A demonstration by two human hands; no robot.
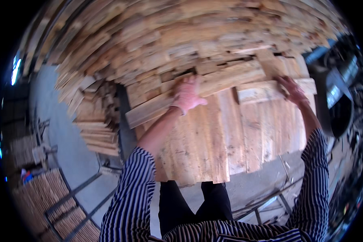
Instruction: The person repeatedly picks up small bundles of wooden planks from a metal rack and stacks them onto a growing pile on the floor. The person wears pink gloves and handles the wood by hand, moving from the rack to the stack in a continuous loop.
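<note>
My left hand, in a pink glove, lies across a long wooden board. Its fingers reach over the far edge and the thumb spreads along the near side. This board sits at a slant on top of a layer of planks laid side by side. To the right, my right hand, also gloved in pink, grips a shorter, paler board near its right end. The shorter board rests across the planks, its left part just in front of the long board. My right fingertips are partly blurred.
A tall stack of rough boards rises beyond the planks. Shorter wood pieces are piled at the left. Bundled slats stand in a metal frame at the lower left. Dark machinery is close on the right.
</note>
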